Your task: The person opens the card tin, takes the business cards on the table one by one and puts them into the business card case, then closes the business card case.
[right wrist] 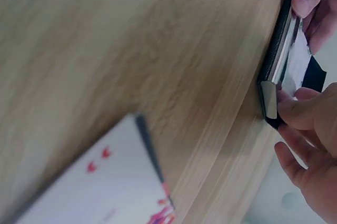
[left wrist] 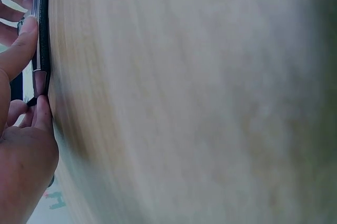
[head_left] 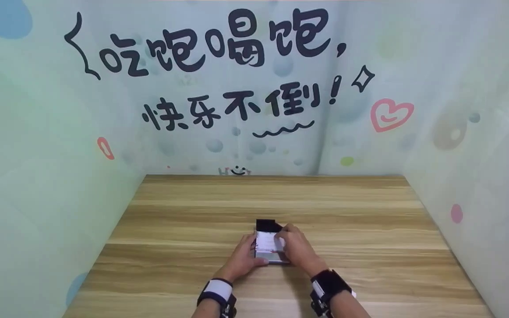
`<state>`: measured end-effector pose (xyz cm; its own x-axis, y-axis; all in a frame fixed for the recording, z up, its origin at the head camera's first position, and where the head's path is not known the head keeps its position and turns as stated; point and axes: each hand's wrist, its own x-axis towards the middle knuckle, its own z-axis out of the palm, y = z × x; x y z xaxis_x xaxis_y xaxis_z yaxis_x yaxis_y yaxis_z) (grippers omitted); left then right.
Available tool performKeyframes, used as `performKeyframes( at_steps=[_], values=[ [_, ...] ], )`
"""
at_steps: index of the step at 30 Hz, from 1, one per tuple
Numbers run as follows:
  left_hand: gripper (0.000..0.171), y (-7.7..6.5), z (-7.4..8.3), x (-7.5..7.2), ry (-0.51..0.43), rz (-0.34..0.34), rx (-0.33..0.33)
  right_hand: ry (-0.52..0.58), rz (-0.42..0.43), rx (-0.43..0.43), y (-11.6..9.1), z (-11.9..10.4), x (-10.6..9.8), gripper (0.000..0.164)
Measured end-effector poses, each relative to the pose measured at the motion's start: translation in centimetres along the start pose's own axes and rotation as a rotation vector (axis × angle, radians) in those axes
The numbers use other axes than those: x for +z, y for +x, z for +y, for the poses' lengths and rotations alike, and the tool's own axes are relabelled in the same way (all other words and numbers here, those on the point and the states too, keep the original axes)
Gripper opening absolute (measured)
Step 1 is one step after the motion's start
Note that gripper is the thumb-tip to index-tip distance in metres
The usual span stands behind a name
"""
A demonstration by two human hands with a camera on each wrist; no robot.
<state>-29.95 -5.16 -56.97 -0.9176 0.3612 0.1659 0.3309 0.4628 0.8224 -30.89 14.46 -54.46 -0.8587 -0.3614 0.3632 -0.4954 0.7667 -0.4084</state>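
A small flat black case (head_left: 272, 257) with pale sides lies near the middle of the table, its black flap (head_left: 266, 225) folded out at the far end. On top of it sits a white printed sheet (head_left: 265, 242). My left hand (head_left: 240, 259) grips the case's left side, thumb at the near left corner, other fingers along the edge. At the far right corner, my right hand (head_left: 299, 248) pinches the case, one fingertip over the sheet and other fingers beside the flap. The right wrist view shows those fingers (right wrist: 296, 112) at the corner; part of the sheet is hidden.
Close to the right wrist camera is a blurred white card-like item (right wrist: 102, 174) with red hearts and a dark edge. The wood-grain table (head_left: 184, 212) is bordered by printed cloth walls (head_left: 219, 145) at the back and both sides. Each wrist wears a strapped camera.
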Motion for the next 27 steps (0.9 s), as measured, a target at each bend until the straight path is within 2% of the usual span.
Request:
performKeyframes(
  at_steps=[6, 13, 16, 22, 27],
  values=[
    [0.085, 0.0, 0.1, 0.0, 0.002, 0.001, -0.024, 0.146, -0.047, 0.13, 0.1, 0.1, -0.2, 0.04],
    [0.085, 0.0, 0.1, 0.0, -0.025, 0.005, -0.028, 0.225, -0.006, 0.116, 0.1, 0.6, -0.4, 0.043],
    [0.086, 0.0, 0.1, 0.0, -0.02, -0.001, -0.037, 0.278, 0.006, 0.138, 0.1, 1.0, -0.5, 0.044],
    [0.088, -0.1, 0.1, -0.1, -0.002, -0.012, -0.046, 0.355, -0.087, 0.206, 0.0, 1.2, -0.7, 0.047],
    [0.086, 0.1, 0.1, 0.0, 0.019, 0.001, -0.025, 0.363, -0.16, 0.194, 0.2, 0.7, -1.0, 0.048]
  ],
)
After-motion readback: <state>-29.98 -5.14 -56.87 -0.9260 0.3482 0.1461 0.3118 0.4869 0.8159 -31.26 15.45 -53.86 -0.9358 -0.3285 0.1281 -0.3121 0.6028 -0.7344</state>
